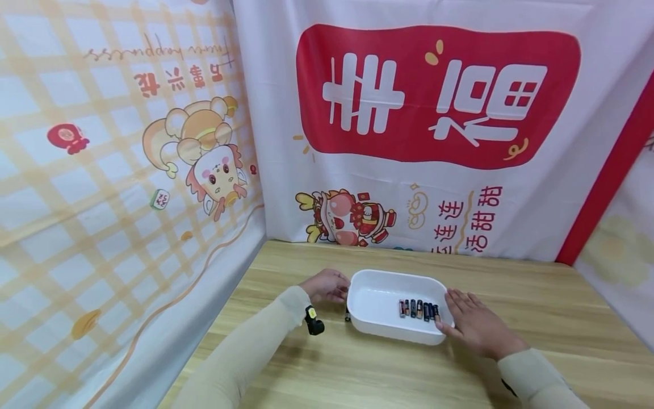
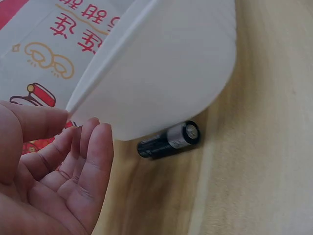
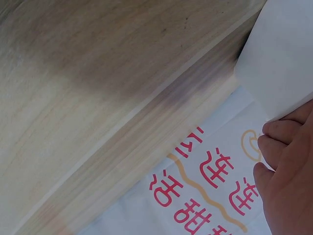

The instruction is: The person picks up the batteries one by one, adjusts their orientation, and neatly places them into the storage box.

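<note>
A white plastic tray with rounded corners sits between my two hands. Inside, toward its right end, several batteries lie side by side in a row. My left hand pinches the tray's left rim; in the left wrist view the palm faces up and the lower fingers are bent outside the wall. A dark battery with a pale band lies on the table, close against the tray's left end. My right hand grips the right end, thumb at the front corner; the right wrist view shows its bent fingertips by the rim.
The wooden table extends around the tray. A printed cloth hangs along the table's back edge, and another patterned cloth hangs at the left. A small black device is strapped to my left wrist.
</note>
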A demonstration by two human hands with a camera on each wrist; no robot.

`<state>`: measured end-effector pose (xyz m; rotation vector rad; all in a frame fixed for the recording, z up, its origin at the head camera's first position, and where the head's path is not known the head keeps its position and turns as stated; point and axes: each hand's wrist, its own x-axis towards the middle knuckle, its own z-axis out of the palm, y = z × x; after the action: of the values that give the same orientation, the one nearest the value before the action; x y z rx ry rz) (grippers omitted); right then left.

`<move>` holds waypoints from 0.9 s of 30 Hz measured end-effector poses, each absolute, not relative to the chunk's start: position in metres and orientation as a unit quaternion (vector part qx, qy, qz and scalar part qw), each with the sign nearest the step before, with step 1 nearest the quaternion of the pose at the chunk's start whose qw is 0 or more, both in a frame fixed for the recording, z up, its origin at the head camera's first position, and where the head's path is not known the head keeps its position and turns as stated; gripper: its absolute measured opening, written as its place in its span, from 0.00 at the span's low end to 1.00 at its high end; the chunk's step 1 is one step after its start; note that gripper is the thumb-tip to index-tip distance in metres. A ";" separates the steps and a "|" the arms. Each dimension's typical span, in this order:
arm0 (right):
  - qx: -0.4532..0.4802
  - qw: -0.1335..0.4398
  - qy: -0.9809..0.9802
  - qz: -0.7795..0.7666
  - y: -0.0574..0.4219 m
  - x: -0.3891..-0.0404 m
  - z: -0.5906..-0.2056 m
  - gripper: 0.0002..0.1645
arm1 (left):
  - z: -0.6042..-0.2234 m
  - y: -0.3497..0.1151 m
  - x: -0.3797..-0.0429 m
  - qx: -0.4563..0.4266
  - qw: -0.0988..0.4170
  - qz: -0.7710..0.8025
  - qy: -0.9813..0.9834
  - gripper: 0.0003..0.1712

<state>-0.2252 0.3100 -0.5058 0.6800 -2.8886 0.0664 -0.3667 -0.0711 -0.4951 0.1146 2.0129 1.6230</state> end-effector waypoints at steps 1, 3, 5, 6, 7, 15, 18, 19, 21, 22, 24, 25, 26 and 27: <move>0.229 0.088 -0.969 0.022 0.310 -0.226 -0.505 0.50 | -0.497 -0.071 -0.367 0.039 0.274 0.602 0.749 0.11; 0.229 0.090 -0.969 0.020 0.310 -0.227 -0.505 0.50 | -0.503 -0.072 -0.369 0.034 0.274 0.603 0.749 0.11; 0.228 0.089 -0.969 0.015 0.311 -0.227 -0.504 0.50 | -0.509 -0.072 -0.369 0.026 0.272 0.603 0.750 0.12; 0.228 0.088 -0.970 0.015 0.311 -0.227 -0.504 0.50 | -0.511 -0.072 -0.368 0.020 0.269 0.600 0.753 0.12; 0.227 0.086 -0.970 0.014 0.312 -0.227 -0.504 0.50 | -0.513 -0.072 -0.367 0.016 0.265 0.594 0.759 0.12; 0.216 0.082 -0.973 0.025 0.315 -0.221 -0.502 0.49 | -0.520 -0.065 -0.352 0.034 0.224 0.507 0.831 0.05; 0.213 0.079 -0.973 0.026 0.315 -0.219 -0.502 0.50 | -0.520 -0.060 -0.349 0.049 0.215 0.473 0.853 0.10; 0.213 0.078 -0.974 0.027 0.315 -0.219 -0.502 0.49 | -0.519 -0.059 -0.348 0.051 0.212 0.463 0.859 0.12; 0.211 0.076 -0.974 0.032 0.314 -0.218 -0.501 0.49 | -0.518 -0.057 -0.348 0.051 0.206 0.443 0.871 0.15; 0.210 0.076 -0.974 0.031 0.314 -0.218 -0.502 0.49 | -0.517 -0.056 -0.348 0.051 0.204 0.437 0.875 0.15; 0.211 0.080 -0.974 0.032 0.314 -0.218 -0.502 0.49 | -0.515 -0.054 -0.347 0.046 0.202 0.429 0.879 0.14; 0.212 0.081 -0.973 0.032 0.314 -0.218 -0.503 0.48 | -0.515 -0.054 -0.347 0.044 0.202 0.425 0.881 0.13; 0.212 0.083 -0.973 0.031 0.315 -0.218 -0.503 0.48 | -0.514 -0.053 -0.348 0.043 0.201 0.421 0.883 0.12; 0.212 0.086 -0.973 0.029 0.315 -0.219 -0.503 0.48 | -0.514 -0.053 -0.348 0.041 0.201 0.418 0.885 0.11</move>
<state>-0.2188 0.3151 -0.5029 0.6325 -2.9009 0.0850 -0.3477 -0.0527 -0.5137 0.1154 2.4724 1.1679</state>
